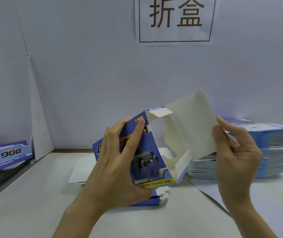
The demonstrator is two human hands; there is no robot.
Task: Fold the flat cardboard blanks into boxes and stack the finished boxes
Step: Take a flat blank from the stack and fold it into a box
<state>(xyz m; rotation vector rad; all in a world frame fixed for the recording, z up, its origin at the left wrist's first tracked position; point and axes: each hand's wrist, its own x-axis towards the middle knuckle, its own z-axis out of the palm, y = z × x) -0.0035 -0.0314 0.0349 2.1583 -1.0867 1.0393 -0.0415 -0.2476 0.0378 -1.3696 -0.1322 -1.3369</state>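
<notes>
A blue box blank (152, 162) printed with a grey robot dog and the words "FUNNY MOVING DOG" is held above the table, partly opened into a tube. My left hand (118, 162) grips its printed face, fingers on top and thumb underneath. My right hand (235, 148) pinches the edge of the white inner panel (194, 127), which stands open to the right. A small end flap (160, 112) folds over at the top. Under the held box lie a few flat blanks (161, 198) on the table.
A tall pile of flat blue blanks (273, 152) sits at the right on the white table (34, 194). A finished blue box (10, 154) lies at the far left edge. A white wall with a paper sign (175, 21) stands behind.
</notes>
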